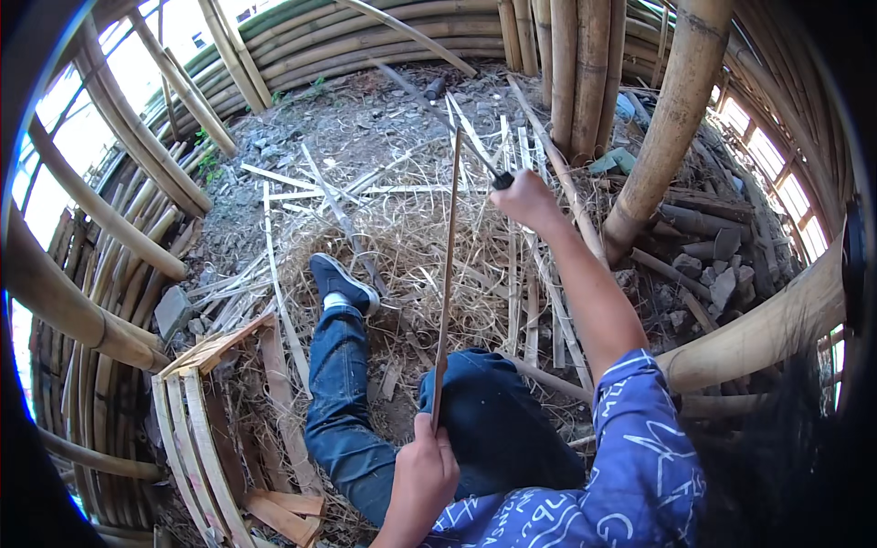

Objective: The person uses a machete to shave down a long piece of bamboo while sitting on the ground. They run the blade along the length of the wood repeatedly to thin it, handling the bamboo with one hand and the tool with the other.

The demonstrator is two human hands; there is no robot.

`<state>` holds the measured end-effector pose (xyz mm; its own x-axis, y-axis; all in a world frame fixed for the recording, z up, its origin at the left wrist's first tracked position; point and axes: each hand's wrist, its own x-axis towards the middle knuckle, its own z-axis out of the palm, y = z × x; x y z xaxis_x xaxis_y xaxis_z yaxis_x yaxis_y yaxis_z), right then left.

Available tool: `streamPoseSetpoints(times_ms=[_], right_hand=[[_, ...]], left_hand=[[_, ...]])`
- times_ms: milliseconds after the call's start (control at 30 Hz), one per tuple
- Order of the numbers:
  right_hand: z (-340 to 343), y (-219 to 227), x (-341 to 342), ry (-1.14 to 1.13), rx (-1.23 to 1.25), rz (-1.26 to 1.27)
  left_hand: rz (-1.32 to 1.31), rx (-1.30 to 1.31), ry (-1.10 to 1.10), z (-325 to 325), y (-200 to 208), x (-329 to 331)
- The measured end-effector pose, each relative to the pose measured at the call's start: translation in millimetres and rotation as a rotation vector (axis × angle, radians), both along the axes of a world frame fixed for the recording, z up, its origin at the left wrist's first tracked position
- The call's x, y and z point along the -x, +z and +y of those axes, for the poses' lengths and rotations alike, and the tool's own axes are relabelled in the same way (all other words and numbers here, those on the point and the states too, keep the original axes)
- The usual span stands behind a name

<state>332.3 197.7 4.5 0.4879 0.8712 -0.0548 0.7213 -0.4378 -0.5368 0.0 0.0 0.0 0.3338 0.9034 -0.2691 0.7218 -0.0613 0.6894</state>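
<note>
My left hand [426, 473] is closed around the lower end of a long, thin bamboo strip [447, 292]. The strip stands nearly upright in front of my bent knee, its tip reaching toward the far ground. My right hand [527, 198], arm stretched forward, grips the black handle of a long machete [429, 100]. Its narrow blade points away to the far left. In this view the blade crosses close to the strip's upper end; whether they touch I cannot tell. Beneath both lies a heap of pale bamboo shavings [411, 228].
Split bamboo strips [320, 187] lie scattered ahead. A slatted wooden crate [196, 438] stands at the near left. Thick bamboo poles [671, 128] rise on both sides, with stones [726, 283] at the right. My left leg, in jeans and a dark shoe [343, 283], stretches forward.
</note>
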Motion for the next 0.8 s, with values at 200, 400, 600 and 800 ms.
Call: streamPoseSetpoints(times_ms=[200, 400, 600, 800], right_hand=[[-38, -76, 42, -0.005, -0.109, 0.154], [-71, -148, 105, -0.032, -0.31, 0.794], [-73, -140, 115, -0.198, -0.346, 1.104], [-76, -131, 114, -0.213, -0.661, 1.042]], left_hand=[[-0.269, 0.128, -0.004, 9, -28, 21], [-0.706, 0.509, 0.06, 25, -31, 33], [-0.746, 0.638, 0.126, 26, -35, 36], [-0.73, 0.663, 0.118, 24, -35, 36]])
